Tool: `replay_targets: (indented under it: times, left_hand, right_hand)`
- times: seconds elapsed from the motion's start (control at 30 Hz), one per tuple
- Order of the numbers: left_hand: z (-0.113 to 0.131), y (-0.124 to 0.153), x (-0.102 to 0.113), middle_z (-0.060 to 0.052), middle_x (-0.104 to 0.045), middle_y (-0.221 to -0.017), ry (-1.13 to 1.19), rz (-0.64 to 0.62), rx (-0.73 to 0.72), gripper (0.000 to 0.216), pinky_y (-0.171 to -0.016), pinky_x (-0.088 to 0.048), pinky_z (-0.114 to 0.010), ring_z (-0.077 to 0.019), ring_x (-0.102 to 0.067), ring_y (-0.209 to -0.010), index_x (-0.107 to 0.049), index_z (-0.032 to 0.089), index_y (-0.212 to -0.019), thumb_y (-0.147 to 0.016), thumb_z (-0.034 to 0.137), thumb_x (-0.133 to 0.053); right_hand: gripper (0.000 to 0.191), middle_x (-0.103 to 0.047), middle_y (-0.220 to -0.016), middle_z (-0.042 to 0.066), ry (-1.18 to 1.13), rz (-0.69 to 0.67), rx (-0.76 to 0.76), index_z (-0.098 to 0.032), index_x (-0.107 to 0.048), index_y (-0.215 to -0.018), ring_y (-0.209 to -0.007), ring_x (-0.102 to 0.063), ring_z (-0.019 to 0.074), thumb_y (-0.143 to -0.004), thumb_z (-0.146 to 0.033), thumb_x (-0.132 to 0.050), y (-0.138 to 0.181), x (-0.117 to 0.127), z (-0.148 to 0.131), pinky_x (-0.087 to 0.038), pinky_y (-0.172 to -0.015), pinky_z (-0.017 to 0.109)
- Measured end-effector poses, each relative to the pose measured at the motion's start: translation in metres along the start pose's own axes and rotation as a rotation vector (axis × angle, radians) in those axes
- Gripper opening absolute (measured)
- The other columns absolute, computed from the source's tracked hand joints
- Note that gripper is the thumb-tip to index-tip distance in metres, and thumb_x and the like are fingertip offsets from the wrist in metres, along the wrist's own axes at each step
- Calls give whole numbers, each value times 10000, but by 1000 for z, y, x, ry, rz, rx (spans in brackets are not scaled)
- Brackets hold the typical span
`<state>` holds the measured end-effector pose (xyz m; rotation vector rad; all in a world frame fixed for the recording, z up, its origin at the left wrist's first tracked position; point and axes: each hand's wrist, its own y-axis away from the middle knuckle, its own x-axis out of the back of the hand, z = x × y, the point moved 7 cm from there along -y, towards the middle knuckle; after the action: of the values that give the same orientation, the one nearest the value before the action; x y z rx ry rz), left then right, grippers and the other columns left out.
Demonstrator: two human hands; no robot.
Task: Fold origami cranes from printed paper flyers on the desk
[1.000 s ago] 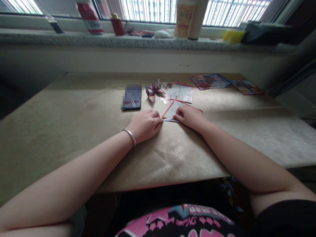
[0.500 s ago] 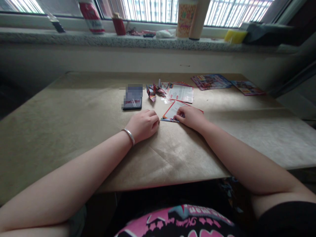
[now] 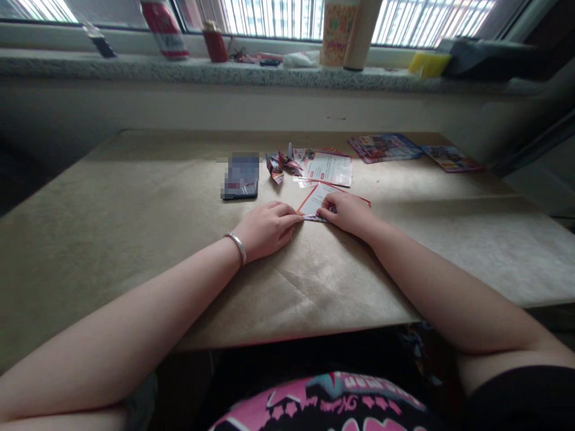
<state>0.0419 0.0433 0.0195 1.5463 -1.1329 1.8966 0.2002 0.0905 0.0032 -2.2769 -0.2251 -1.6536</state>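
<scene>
A folded sheet of printed paper (image 3: 318, 199), white inside with a red border, lies on the table between my hands. A narrow coloured strip is folded up along its near edge. My right hand (image 3: 344, 211) rests over its right part, thumb and forefinger closed in a pinch on that edge; part of the sheet is hidden beneath. My left hand (image 3: 272, 227), a silver bangle at the wrist, has its fingers together and the fingertips at the sheet's left corner, on the folded edge. Just beyond stand folded paper figures (image 3: 284, 164) in dark, colourful print.
A dark phone (image 3: 242, 176), partly pixelated, lies left of the figures. White printed sheets (image 3: 330, 167) lie behind the folded one. Colourful cards (image 3: 385, 148) and another stack (image 3: 450, 158) are at the far right. The windowsill (image 3: 251, 73) holds a can, cups and a yellow block.
My left hand has moved slightly right, and its fingers have reached from the bare table onto the paper's left corner. My right hand stays in its pinch.
</scene>
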Motion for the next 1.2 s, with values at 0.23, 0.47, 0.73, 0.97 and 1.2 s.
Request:
replay_targets:
  times: [0.23,0.47,0.73,0.97,1.2]
  left_hand:
    - [2,-1,1,-79,-678,-1066,-18,-6,21,312,-848,-521,-355,-212,-607,-951,-684,195,-1141,-913,225,-472]
    - [2,-2,1,-74,-676,-1056,-40,-20,20,320,-832,-519,-346,-210,-610,-943,-690,198,-1140,-901,225,-479]
    - [-2,-4,2,-55,-683,-985,-102,-37,50,314,-770,-514,-338,-210,-609,-884,-727,203,-1050,-838,166,-497]
    - [-10,-1,6,-54,-692,-952,-142,-63,74,300,-760,-514,-355,-214,-610,-858,-754,210,-975,-854,199,-481]
    - [-18,8,9,-49,-696,-1004,-95,-36,86,299,-777,-524,-351,-215,-615,-890,-740,207,-983,-882,218,-459]
  right_hand:
    - [189,-701,-835,43,-6,-13,-5,-204,-639,-764,-737,-584,175,-845,-367,-587,0,1,-1,-332,-591,274]
    - [187,-699,-831,46,1,-10,0,-203,-641,-765,-735,-576,174,-850,-360,-585,-1,0,-1,-331,-598,277]
    - [188,-695,-808,43,-3,5,10,-205,-631,-745,-731,-576,177,-841,-362,-592,0,1,0,-320,-590,277]
    - [197,-699,-818,40,3,14,-5,-210,-636,-750,-741,-581,176,-844,-379,-597,0,1,0,-314,-585,275]
    - [178,-692,-808,44,-41,34,26,-201,-628,-738,-737,-574,172,-838,-348,-610,0,-1,1,-335,-606,274]
